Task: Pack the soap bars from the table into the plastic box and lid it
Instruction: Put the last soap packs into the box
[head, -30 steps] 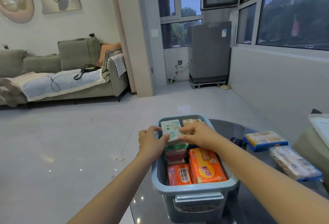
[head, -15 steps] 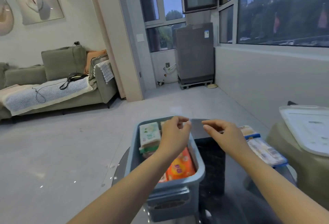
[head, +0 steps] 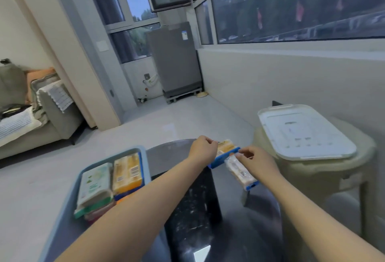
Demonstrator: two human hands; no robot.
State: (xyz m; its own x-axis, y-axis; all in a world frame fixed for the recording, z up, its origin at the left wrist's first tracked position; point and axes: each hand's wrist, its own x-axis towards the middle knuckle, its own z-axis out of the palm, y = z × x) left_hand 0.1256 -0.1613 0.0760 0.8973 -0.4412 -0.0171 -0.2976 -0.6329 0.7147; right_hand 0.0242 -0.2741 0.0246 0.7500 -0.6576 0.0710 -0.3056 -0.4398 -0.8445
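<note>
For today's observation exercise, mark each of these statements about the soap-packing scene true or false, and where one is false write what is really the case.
1. The white lid is already on the blue plastic box. False: it lies on the beige stool to the right, and the box is open.
2. Some soap bars already sit in the box. True: a green-and-white pack and a yellow pack are inside.
3. Both hands are over the box. False: the left hand and right hand are at two soap packs on the dark table.
4. The right hand is at the pale blue-ended pack. True.
5. The table holds no more soap. False: two packs remain.
</note>
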